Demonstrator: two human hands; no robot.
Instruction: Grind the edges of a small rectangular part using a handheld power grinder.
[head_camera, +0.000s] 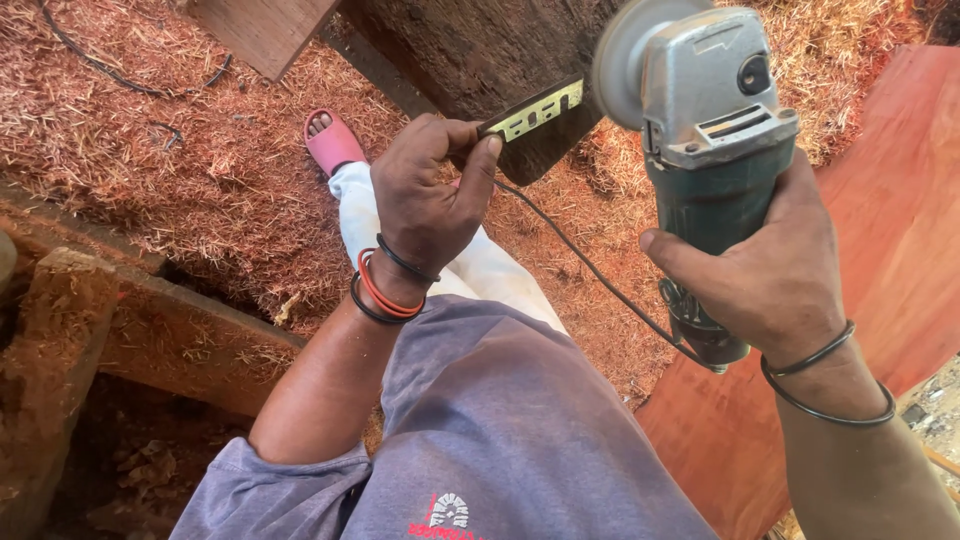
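My left hand (425, 195) pinches a flat slotted metal blade (535, 112) by one end, holding it out toward the grinder's disc. My right hand (770, 270) grips the dark green body of an angle grinder (705, 130), whose grey head and round disc (622, 60) point up and sit just right of the blade's far end. The blade tip and disc are very close; contact is unclear. Black and orange bands circle my left wrist, black bands my right.
Reddish sawdust (150, 150) covers the ground. A dark timber block (480, 50) lies behind the blade, a red plank (900, 230) at right, rough beams (150, 320) at left. The grinder's black cord (590, 270) trails down. My foot in a pink sandal (333, 140) rests on the sawdust.
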